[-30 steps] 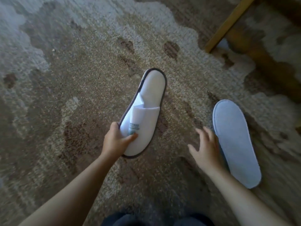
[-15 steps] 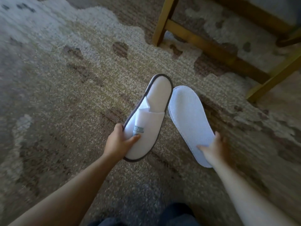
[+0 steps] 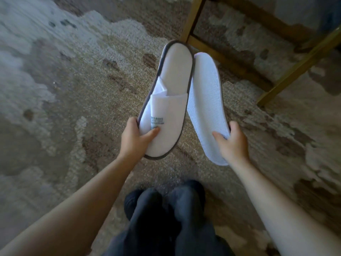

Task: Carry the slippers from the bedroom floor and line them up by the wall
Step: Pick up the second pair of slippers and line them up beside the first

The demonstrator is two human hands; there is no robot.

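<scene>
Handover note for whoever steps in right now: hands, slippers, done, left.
Left hand: shut on the upright slipper, gripped at the toe end, top side facing the camera.
Right hand: shut on the flipped slipper, sole facing the camera.
Both slippers are off the carpet, held side by side with their edges about touching, in front of a wooden frame.
Done: both picked up.
Left: carry to the wall, not identifiable in this view, turn the flipped one over, line them up.

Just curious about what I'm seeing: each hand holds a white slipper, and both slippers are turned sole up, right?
Not quite. The head view shows only the right hand holding its slipper sole up; the left hand holds the grey-trimmed slipper with its open top facing up.
</scene>
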